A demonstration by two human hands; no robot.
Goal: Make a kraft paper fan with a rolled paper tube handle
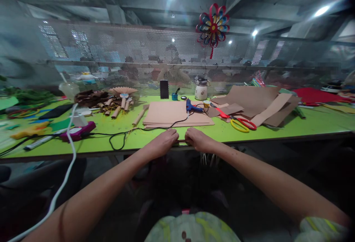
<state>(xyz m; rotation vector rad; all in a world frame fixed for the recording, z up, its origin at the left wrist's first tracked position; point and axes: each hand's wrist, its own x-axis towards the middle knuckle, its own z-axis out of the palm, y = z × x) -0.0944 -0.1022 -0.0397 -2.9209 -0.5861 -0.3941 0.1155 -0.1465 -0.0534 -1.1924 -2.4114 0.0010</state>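
Observation:
My left hand (163,141) and my right hand (197,139) rest side by side on the front edge of the green table (277,129), fingers curled over the rim. Whether anything is in them I cannot make out. Thin sticks (206,157) hang below the edge under my right hand. Just beyond my hands lies a stack of brown paper sheets (172,114) with a blue glue gun (191,106) on it, its black cord (122,138) running left. Red-and-yellow scissors (238,122) lie to the right.
Rolled brown paper tubes (118,109) and a folded paper fan sit at the left, with a pink device (77,131) and white cable (69,153). Loose brown card (263,103) lies right. A perforated metal screen (138,57) backs the table, with a paper pinwheel (213,26).

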